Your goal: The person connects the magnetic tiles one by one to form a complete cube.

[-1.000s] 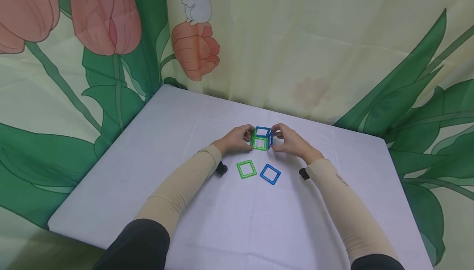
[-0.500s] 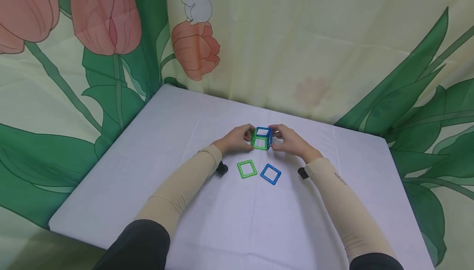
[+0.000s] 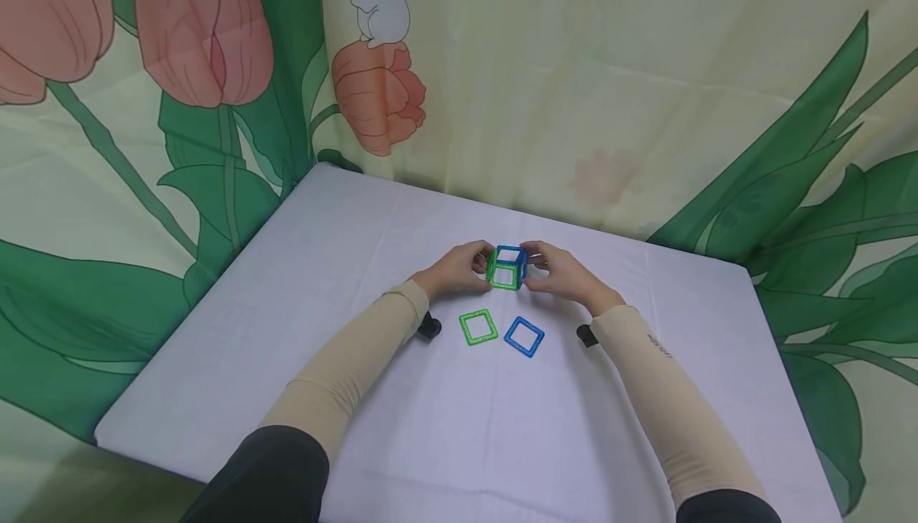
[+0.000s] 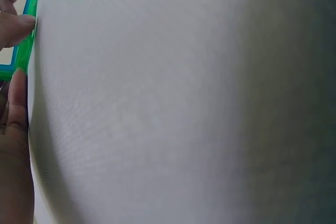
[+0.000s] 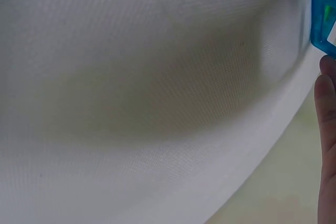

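Note:
A small box of magnetic tiles, with green and blue square frames, sits between both hands in the head view. My left hand grips its green left side, thumb low at the front corner and fingers further back. From the other side, my right hand holds the blue wall between thumb and fingers. In the left wrist view, fingertips lie against a green tile edge. The right wrist view catches a blue tile corner just above the fingertips. Most of both hands falls outside the wrist views.
Nearer the person, a loose green square tile and a blue square tile lie flat on the white-covered table. Black wrist devices show beneath the sleeves. A printed curtain hangs behind the table's far edge.
The right hand has shifted slightly left, with the blue right wall of the box drawn in closer. The left hand and loose tiles stay practically in place.

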Available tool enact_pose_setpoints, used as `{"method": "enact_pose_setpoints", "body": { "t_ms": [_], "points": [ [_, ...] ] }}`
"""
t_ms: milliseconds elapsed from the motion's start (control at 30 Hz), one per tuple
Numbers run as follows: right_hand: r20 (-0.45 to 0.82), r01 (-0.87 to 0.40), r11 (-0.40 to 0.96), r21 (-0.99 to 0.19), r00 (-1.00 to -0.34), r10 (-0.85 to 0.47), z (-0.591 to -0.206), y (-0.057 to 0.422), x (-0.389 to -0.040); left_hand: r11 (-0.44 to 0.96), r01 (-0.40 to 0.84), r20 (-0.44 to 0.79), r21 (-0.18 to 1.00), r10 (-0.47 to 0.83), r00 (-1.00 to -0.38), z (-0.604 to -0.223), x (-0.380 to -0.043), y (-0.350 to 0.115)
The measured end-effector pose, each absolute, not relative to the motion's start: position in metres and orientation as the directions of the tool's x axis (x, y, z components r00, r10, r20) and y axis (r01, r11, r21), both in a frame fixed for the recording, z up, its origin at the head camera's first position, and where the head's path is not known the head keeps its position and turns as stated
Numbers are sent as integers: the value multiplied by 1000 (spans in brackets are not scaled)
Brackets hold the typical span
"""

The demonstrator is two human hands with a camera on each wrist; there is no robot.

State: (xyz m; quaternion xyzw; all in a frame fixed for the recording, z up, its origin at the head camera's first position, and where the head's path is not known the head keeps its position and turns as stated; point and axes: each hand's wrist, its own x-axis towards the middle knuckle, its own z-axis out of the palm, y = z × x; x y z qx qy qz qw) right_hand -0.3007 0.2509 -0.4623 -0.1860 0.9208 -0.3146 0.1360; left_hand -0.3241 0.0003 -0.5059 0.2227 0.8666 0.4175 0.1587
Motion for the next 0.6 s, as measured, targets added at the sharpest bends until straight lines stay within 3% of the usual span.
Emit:
{"method": "enact_pose_setpoints", "body": {
  "t_ms": [600],
  "points": [
    [-156,-250,772,-585,-899,-409,-462,256,-292,557,253,-89,791,514,-853,-505,-324,1]
  ]
}}
